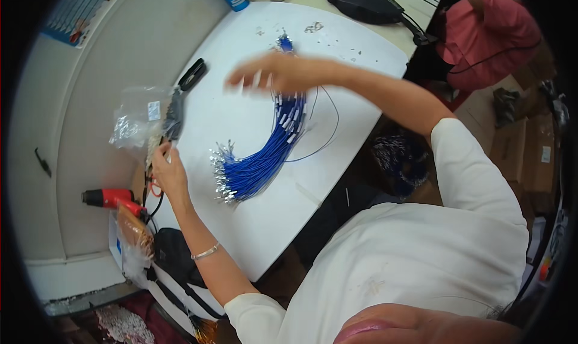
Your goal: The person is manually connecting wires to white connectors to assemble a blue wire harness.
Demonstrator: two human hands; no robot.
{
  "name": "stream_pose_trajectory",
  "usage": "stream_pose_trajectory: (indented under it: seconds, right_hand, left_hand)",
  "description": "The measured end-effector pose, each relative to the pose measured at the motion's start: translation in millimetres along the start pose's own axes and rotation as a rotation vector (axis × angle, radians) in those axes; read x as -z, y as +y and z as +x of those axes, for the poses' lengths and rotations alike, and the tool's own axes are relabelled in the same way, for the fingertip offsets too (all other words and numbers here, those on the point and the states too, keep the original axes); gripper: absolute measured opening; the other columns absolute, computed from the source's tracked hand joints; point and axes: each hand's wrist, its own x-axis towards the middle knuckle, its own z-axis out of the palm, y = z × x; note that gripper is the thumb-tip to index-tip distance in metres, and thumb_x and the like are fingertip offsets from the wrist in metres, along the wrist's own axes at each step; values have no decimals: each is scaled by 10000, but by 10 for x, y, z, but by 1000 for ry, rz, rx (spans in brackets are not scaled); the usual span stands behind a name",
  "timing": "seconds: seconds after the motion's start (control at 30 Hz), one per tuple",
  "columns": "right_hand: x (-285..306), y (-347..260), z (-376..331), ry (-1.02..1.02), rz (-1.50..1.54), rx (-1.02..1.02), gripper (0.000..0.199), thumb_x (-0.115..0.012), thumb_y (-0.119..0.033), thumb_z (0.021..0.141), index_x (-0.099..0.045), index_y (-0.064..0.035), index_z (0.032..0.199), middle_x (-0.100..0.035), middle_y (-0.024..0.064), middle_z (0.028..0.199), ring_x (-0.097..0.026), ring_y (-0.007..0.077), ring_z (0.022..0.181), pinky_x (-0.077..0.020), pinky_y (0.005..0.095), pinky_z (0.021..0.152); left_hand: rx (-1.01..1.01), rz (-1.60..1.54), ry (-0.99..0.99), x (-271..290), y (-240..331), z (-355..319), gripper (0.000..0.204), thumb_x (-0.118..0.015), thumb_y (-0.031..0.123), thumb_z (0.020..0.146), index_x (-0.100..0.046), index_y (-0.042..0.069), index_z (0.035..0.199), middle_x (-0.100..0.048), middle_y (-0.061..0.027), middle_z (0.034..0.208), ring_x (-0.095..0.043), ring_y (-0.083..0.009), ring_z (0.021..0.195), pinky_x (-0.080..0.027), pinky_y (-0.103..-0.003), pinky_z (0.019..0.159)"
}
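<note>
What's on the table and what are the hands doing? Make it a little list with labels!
Table: white table
Main thing: bundle of blue wires, curved, silver tips at the near end
Right hand: blurred, spread open above the bundle's far end
Left hand: at the table's left edge, fingers pinching something small
Nearby: clear plastic bag, red heat gun

Smooth matt white tabletop [253, 217]; blue plastic-coated wires [265, 163] with shiny metal ends; crinkled clear plastic bag [135, 118] at left; glossy red heat gun [111, 198].
</note>
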Motion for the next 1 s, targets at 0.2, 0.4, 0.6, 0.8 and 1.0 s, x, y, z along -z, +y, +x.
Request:
stream_pose_trajectory:
  seconds: [0.2,0.4,0.6,0.8,1.0]
  right_hand:
    - [418,967,-51,297,-230,-960,577,-654,-587,821,-708,-15,880,-674,102,751,-618,200,557,-506,268,597]
    - [163,877,194,171,-74,-895,443,-756,-452,789,-715,-17,858,-689,123,753,-641,206,558,-522,242,597]
    - [463,405,289,496,570,-385,364,-785,-360,784,-721,-18,891,-730,124,875,-694,203,710,-561,251,666]
    - [1021,-494,442,470,656,-48,454,-786,-368,775,-713,20,1000,-720,162,975,-662,312,945,-559,440,832]
    - [1478,-1297,902,423,404,194,458,-778,-390,790,-707,-21,1053,-689,193,1081,-600,338,1104,-426,591,994]
  left_hand:
    - [-415,-54,-339,-327,1502,-665,473,-635,374,887,-592,13,1190,-575,-159,1293,-541,-293,1179,-328,-426,1063]
    - [-551,78,-294,-772,1573,-983,503,-693,295,860,-538,-17,1223,-545,-173,1294,-539,-333,1139,-394,-397,1011]
    - [-281,-289,-453,-490,1674,-972,486,-727,189,827,-514,-43,1198,-558,-193,1217,-531,-356,1083,-404,-418,982]
    - [-400,-483,-215,156,1974,-251,614,-736,378,826,-529,-35,1231,-582,-194,1185,-563,-315,1089,-440,-389,951]
    - [-636,-906,-359,1049,2794,461,521,-679,436,880,-601,35,1204,-649,-154,1096,-610,-221,1011,-491,-330,837]
